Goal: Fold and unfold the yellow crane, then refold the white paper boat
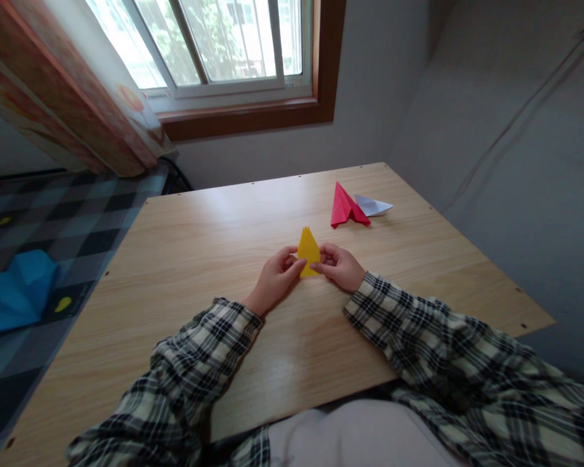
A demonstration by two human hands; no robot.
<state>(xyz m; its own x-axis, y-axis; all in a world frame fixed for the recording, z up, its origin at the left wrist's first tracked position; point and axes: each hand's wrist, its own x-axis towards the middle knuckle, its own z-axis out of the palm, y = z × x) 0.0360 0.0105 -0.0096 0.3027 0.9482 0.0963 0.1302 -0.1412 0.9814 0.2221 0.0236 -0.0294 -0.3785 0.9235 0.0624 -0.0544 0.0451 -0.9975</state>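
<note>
A yellow folded paper, triangular with its tip pointing away from me, rests near the middle of the wooden table. My left hand pinches its lower left edge and my right hand pinches its lower right edge. Both sleeves are plaid. Farther back to the right lie a red folded paper and a white folded paper, touching each other.
A wall runs close along the table's right side. A window with a patterned curtain is behind the table. To the left is a checked bed cover with a blue cloth on it.
</note>
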